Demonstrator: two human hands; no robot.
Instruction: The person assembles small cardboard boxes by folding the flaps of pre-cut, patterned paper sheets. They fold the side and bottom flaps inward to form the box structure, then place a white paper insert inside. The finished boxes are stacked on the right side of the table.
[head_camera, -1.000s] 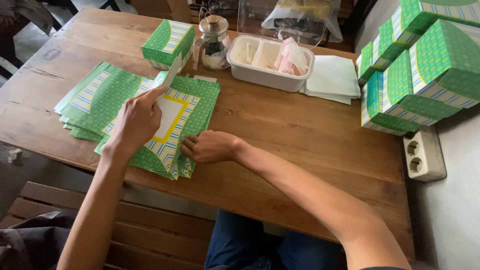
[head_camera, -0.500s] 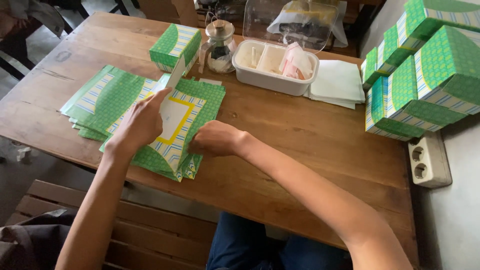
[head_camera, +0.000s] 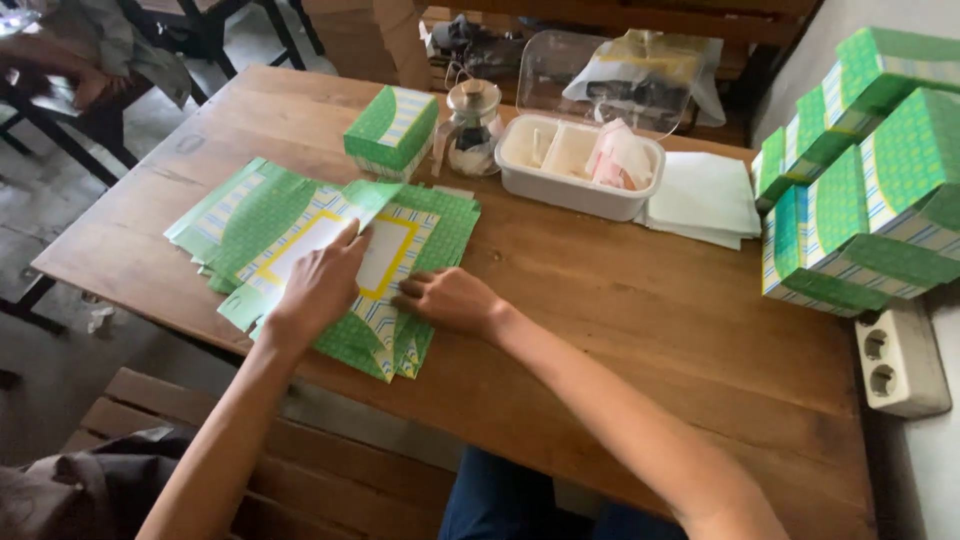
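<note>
Left hand (head_camera: 318, 285) flat on top box sheet (head_camera: 385, 250), no grip; right hand (head_camera: 452, 300) loosely pressing sheet edge, near folded box (head_camera: 392, 128).

Left hand (head_camera: 318, 283) hides centre of top flat green carton sheet (head_camera: 400, 245); stacked green boxes (head_camera: 860, 180) cropped at right edge (jar (head_camera: 472, 128) contents too small to tell).

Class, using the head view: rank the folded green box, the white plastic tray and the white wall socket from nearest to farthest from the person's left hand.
1. Folded green patterned cardboard box, just beyond the left hand.
2. White rectangular plastic tray, farther right, mid-table.
3. White double wall socket, far right edge.
</note>
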